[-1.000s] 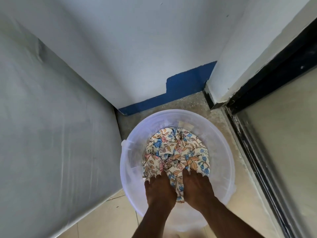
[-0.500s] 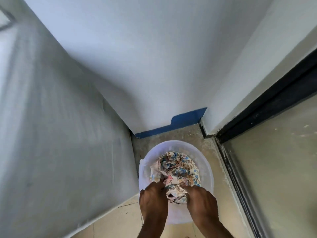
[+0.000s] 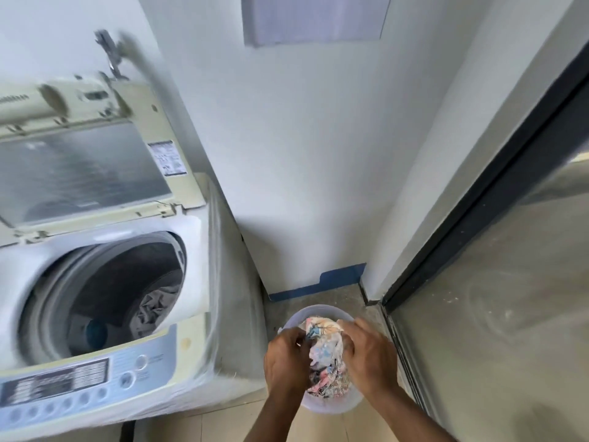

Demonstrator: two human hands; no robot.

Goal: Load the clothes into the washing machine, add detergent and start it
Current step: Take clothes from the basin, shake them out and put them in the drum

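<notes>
Two hands meet over a pale plastic bucket (image 3: 328,406) that sits on the floor just right of the washing machine (image 3: 105,282), which fills the left side of the view. The machine's lid (image 3: 86,170) is tipped up and back, and its drum (image 3: 108,298) is open, with a grey cloth (image 3: 156,306) lying against the drum's right wall. A control panel (image 3: 73,387) with round buttons runs along the machine's near edge. Right of the machine, the left hand (image 3: 287,362) has its fingers curled into the left side of a floral cloth (image 3: 325,355), bunched up above the bucket. The right hand (image 3: 369,358) clamps the cloth's right side, fingers wrapped over the top of the bundle. Behind the bucket, a blue strip (image 3: 318,285) runs along the foot of the white wall. Further right of the bucket stands a dark door frame (image 3: 478,199) with a glass pane (image 3: 510,298).
</notes>
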